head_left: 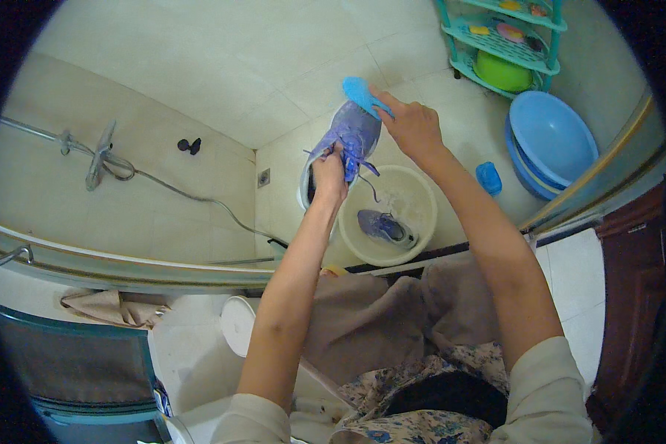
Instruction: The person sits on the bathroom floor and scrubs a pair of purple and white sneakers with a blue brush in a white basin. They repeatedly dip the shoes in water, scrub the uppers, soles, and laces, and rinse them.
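A purple lace-up shoe (pixel 345 133) is held up above the floor, its toe pointing away from me. My left hand (pixel 328 174) is closed on it at the opening by the tongue, and its laces hang loose. In my right hand (pixel 409 127) is a blue scrubbing brush (pixel 359 92), gripped by the handle, with its head at the shoe's toe. Whether the bristles touch the shoe I cannot tell. Below, a pale yellow basin (pixel 427 211) of cloudy, sudsy water holds a second purple shoe (pixel 383 225).
Blue basins (pixel 555 140) lean at the right wall beside a small blue object (pixel 488 178). A green shelf rack (pixel 503 48) stands at the back right. A shower hose (pixel 192 196) trails down on the left, near a floor drain (pixel 264 177). A raised sill (pixel 163 277) crosses in front.
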{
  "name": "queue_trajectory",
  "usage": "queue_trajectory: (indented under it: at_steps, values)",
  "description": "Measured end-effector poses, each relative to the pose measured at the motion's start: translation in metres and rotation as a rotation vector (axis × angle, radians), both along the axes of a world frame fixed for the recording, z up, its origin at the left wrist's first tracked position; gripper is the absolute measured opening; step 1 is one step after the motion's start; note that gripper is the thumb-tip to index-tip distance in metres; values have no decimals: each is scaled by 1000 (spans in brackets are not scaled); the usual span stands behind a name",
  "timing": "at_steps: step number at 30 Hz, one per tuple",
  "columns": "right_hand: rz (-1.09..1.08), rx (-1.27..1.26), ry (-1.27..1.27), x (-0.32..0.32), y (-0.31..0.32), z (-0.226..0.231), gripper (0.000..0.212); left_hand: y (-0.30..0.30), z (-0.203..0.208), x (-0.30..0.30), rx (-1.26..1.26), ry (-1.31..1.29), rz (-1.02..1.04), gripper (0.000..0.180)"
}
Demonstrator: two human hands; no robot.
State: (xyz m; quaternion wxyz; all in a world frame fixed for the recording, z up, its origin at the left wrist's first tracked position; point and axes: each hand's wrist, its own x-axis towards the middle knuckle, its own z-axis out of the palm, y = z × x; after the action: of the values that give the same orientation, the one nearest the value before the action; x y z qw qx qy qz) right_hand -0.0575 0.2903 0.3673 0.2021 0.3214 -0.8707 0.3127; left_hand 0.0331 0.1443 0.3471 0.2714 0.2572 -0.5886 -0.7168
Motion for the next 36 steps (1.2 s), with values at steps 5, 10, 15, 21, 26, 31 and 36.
queue_trajectory:
  at_steps: [5, 10, 15, 21, 26, 31, 36]
  values:
    - [120, 10, -4, 26, -15, -8, 44, -9, -2, 7, -249, -202, 103, 21]
    - [169, 96, 120, 2, -6, 1, 46, -8, 7, 23, -741, -224, 68, 23]
    - [129, -6, 46, -9, 26, -7, 44, -9, 13, 24, -774, -63, 67, 20]
    - [229, -33, 210, 12, -2, 27, 42, -6, 13, 16, -770, -132, 63, 21]
    - [143, 38, 94, -7, 19, 34, 41, -14, 17, 25, -911, -70, 120, 21]
    - [315, 74, 223, 15, -8, 51, 39, -16, 10, 24, -1028, -189, 60, 21]
    - [238, -31, 132, 9, 2, 53, 41, -4, 42, 33, -865, -122, 130, 24]
